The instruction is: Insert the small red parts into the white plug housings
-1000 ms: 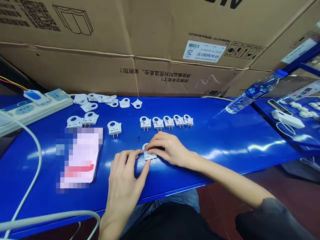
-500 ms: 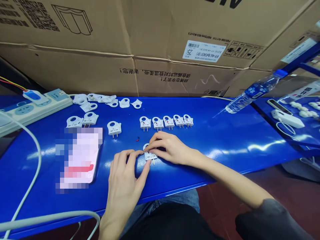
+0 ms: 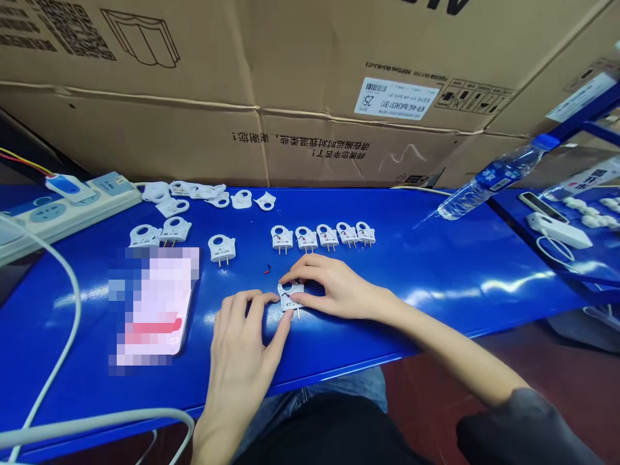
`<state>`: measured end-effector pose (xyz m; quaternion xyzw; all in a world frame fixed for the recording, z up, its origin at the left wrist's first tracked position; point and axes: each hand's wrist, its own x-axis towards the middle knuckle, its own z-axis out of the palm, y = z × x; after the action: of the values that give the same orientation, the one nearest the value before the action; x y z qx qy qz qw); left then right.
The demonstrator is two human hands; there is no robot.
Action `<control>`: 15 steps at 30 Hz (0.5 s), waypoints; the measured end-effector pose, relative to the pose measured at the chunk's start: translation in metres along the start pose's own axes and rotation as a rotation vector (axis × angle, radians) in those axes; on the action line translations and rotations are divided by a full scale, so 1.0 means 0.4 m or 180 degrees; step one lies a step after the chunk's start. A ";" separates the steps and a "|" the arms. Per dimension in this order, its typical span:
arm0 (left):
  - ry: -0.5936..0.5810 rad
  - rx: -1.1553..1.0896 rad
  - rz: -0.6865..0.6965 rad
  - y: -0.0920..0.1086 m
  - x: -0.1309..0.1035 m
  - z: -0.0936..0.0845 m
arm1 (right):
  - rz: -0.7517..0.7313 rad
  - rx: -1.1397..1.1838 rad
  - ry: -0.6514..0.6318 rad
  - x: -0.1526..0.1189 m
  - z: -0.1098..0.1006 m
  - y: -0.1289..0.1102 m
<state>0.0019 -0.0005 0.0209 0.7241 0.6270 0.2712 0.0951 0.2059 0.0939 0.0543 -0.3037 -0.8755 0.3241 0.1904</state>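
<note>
A white two-pin plug housing (image 3: 289, 301) with a round hole lies on the blue table, its pins toward me. My left hand (image 3: 245, 342) grips its left side, with fingertips at the edge and the thumb near the pins. From the right, my right hand (image 3: 334, 287) holds the same housing between thumb and fingers, the thumb over its inner face. A small dark part shows inside the housing. Just beyond lies a small red and black wire piece (image 3: 267, 269). Several matching housings (image 3: 307, 239) with dark and red bits inside stand in a row farther back.
At left are a phone (image 3: 159, 303) with a blurred screen, a single housing (image 3: 221, 250), a power strip (image 3: 68, 210) and white cables. White cover pieces (image 3: 241, 199) lie at the back before a large cardboard box (image 3: 310, 77). A water bottle (image 3: 494, 177) leans at right.
My right thumb and fingers have shifted on the housing, so more of its hole and inner face shows. My left hand stays in place.
</note>
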 end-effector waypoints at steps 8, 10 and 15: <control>-0.0057 -0.0084 -0.0061 0.002 0.000 -0.005 | -0.0013 -0.0055 -0.0358 -0.006 -0.030 0.002; -0.0080 -0.0137 -0.0090 0.003 0.000 -0.007 | -0.0007 -0.0092 -0.0358 -0.003 -0.028 0.000; -0.0063 -0.0305 -0.0177 0.005 0.000 -0.011 | -0.0004 -0.0215 -0.0426 0.007 -0.021 -0.008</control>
<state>0.0016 -0.0017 0.0255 0.7036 0.6322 0.2910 0.1434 0.2071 0.0975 0.0628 -0.2870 -0.8969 0.3139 0.1212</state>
